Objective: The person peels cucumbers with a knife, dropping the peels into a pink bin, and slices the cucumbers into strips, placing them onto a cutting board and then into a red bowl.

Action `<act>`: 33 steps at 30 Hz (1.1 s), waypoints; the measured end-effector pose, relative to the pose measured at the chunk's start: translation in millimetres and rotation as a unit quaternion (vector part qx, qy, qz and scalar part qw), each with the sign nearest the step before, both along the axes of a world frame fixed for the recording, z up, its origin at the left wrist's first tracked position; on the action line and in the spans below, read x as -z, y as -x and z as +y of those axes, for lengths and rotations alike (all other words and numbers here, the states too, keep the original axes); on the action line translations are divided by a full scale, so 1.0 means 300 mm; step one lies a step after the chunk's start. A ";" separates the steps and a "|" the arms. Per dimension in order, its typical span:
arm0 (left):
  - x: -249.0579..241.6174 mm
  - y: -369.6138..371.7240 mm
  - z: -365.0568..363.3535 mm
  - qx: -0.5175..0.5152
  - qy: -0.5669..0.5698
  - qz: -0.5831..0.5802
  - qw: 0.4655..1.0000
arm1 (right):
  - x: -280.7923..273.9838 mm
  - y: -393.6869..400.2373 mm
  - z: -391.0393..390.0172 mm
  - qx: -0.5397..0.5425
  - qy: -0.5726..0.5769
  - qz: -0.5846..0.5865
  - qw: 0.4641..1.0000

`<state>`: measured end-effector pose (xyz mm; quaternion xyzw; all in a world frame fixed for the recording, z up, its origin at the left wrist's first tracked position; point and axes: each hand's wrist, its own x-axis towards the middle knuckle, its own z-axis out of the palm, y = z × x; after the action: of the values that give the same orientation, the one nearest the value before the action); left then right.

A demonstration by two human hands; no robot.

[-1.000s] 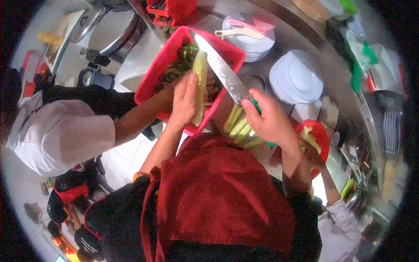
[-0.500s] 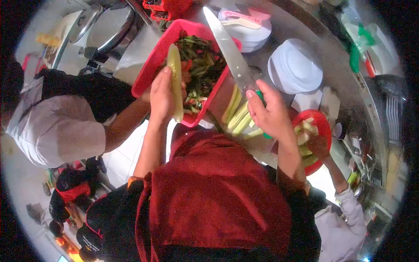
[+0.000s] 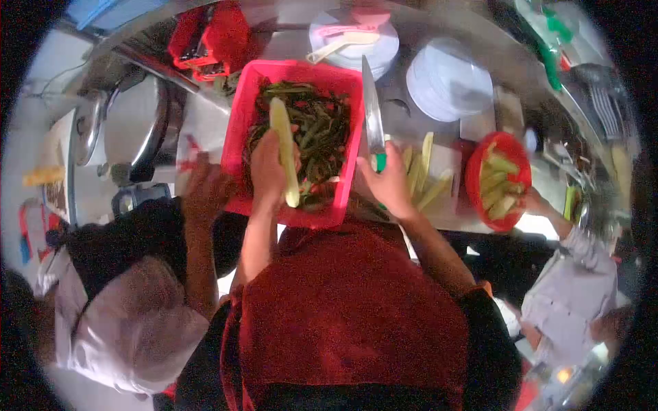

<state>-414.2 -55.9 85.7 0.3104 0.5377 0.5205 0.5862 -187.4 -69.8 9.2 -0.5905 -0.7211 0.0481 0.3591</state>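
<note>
My left hand (image 3: 267,168) is closed round a long, pale green cut piece of cucumber (image 3: 282,144), held lengthwise above a pink tub (image 3: 236,127). Dark green vegetable trimmings (image 3: 319,130) fill the tub below it. In my right hand (image 3: 392,183) is a kitchen knife (image 3: 372,113), its blade pointing away from me beside the tub's right wall. Part of its green handle shows; my fingers hide the rest. Just right of that hand, several long cucumber strips (image 3: 423,164) lie on a light board (image 3: 447,163).
A co-worker's hand (image 3: 538,205) touches a red bowl (image 3: 473,192) of cut pieces at right. Another person's hand (image 3: 205,181) is by the tub's left side. White plates (image 3: 449,82) are stacked behind; a second stack (image 3: 373,58) carries a pale spoon (image 3: 343,44). A red basket (image 3: 212,41) stands back left.
The view has turned, so the tub now appears more upright. The knife has lowered and swung from a slant over the tub's edge to nearly straight ahead. The cucumber stays in my left hand.
</note>
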 end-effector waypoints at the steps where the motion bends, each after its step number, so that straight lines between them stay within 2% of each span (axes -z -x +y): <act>1: 0.034 0.024 0.016 -0.010 0.001 -0.064 0.998 | 0.095 0.015 -0.010 0.021 0.047 0.040 0.998; 3: 0.073 0.052 0.020 0.006 0.002 -0.060 0.998 | 0.153 0.057 -0.025 0.049 0.102 0.078 0.990; 5: 0.094 0.052 0.018 0.022 0.005 -0.053 0.998 | 0.160 0.101 -0.023 0.045 0.201 0.310 0.928; 9: 0.106 0.033 0.033 0.024 0.015 -0.065 0.997 | 0.103 0.081 0.024 0.062 0.280 0.242 0.927; 10: 0.096 0.027 0.029 0.026 0.024 -0.066 0.997 | 0.114 0.068 0.029 0.059 0.313 0.285 0.904; 11: 0.079 0.012 0.026 0.014 0.021 -0.066 0.998 | 0.103 0.047 0.025 0.047 0.314 0.282 0.905; 13: 0.043 -0.007 0.024 0.025 0.029 -0.037 0.999 | 0.092 0.012 0.015 0.038 0.230 0.206 0.950; 16: -0.003 -0.028 0.016 0.075 0.014 0.021 0.997 | 0.115 -0.043 0.003 0.014 0.165 0.107 0.980; 18: -0.034 -0.053 0.020 0.094 0.029 0.011 0.995 | -0.095 -0.029 -0.020 0.042 0.219 0.145 0.964; 19: -0.026 -0.054 0.020 0.107 0.004 -0.006 0.994 | -0.083 -0.060 -0.024 -0.006 0.260 0.239 0.936; 21: -0.053 -0.072 0.012 0.096 -0.001 -0.019 0.995 | -0.295 -0.063 -0.044 -0.073 0.362 0.322 0.872; 22: -0.064 -0.073 0.012 0.104 -0.007 -0.018 0.994 | -0.352 -0.056 -0.044 -0.068 0.354 0.325 0.874; 24: -0.085 -0.065 0.011 0.112 -0.029 -0.024 0.993 | -0.440 -0.027 -0.052 -0.149 0.290 0.223 0.919; 27: -0.117 -0.043 0.008 0.118 -0.032 -0.051 0.991 | -0.550 0.013 -0.063 -0.138 0.278 0.189 0.932; 30: -0.131 -0.027 -0.003 0.127 -0.063 -0.066 0.988 | -0.625 0.029 -0.066 -0.142 0.314 0.138 0.928; 33: -0.141 -0.014 -0.005 0.137 -0.075 -0.068 0.985 | -0.636 0.054 -0.075 -0.137 0.319 0.171 0.922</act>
<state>-410.1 -57.3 128.0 0.3883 0.4087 0.4937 0.6622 -203.7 -92.3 200.1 -0.5521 -0.6692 0.4246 0.2591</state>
